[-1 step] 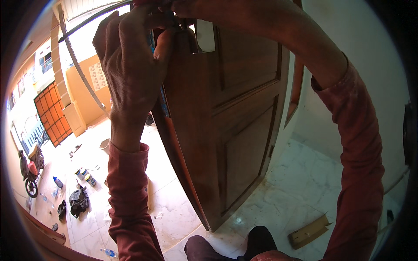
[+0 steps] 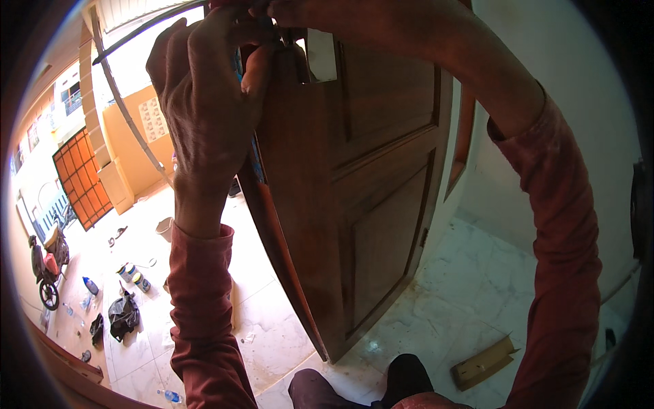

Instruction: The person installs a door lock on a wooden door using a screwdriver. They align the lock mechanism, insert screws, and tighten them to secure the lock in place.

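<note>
A brown wooden door [image 2: 300, 170] with recessed panels stands ajar in front of me. My left hand [image 2: 211, 95] is raised at its upper free edge, fingers curled and thumb pressed beside a shiny metal plate [image 2: 320, 58] on the door face. My right hand [image 2: 293, 12] reaches across from the right to the same spot, its fingers drawn together close to the left fingertips. The top of the view cuts off much of both grips. A bit of red [image 2: 225, 4] shows above the left fingers; what either hand holds is hidden.
An opened cardboard box [image 2: 484, 362] lies on the marble-look tiles to the right of my knees. Outside on the left are several cans [image 2: 133, 276], a black plastic bag [image 2: 124, 317], a bucket [image 2: 165, 228], a plastic bottle [image 2: 170, 395] and a motorbike [image 2: 49, 269]. A white wall [image 2: 565, 102] stands right.
</note>
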The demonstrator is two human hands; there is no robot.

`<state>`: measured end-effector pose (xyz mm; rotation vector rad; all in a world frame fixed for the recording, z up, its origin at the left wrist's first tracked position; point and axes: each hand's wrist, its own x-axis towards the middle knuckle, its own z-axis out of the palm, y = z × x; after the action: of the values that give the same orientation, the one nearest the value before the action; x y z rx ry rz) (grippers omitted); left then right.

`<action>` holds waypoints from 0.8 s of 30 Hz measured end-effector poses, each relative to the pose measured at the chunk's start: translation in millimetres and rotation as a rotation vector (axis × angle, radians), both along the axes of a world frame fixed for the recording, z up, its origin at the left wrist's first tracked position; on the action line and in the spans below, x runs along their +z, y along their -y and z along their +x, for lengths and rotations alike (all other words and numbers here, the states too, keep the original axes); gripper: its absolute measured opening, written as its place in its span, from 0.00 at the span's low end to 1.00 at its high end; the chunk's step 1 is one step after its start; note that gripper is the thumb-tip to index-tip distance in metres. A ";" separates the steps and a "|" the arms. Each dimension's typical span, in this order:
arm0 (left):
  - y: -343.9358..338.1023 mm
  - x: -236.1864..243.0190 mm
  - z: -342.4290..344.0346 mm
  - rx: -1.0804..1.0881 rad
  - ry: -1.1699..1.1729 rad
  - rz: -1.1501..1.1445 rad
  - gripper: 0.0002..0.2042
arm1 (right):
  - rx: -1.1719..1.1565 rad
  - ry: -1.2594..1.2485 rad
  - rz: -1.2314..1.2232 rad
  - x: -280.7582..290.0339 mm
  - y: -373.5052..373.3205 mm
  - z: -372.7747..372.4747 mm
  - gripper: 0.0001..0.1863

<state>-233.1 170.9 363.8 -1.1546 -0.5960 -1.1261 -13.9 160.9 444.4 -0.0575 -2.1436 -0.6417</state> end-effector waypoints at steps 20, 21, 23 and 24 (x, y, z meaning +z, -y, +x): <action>-0.6 -3.8 28.1 -0.024 0.233 -0.041 0.15 | -0.326 0.222 -0.165 21.3 37.5 2.9 0.15; -0.4 -3.6 26.9 -0.025 0.225 -0.047 0.15 | -0.294 0.251 -0.197 21.4 33.9 -1.1 0.14; 0.0 -4.1 26.0 -0.038 0.209 -0.030 0.14 | -0.169 0.244 -0.165 17.3 29.7 -12.5 0.14; 0.5 -4.7 26.4 -0.043 0.201 -0.020 0.14 | -0.130 0.161 -0.080 10.2 30.1 -15.9 0.14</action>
<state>-206.7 170.4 359.0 -1.0827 -0.7413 -1.2854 -29.7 130.8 454.6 -0.1962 -2.3350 -0.6547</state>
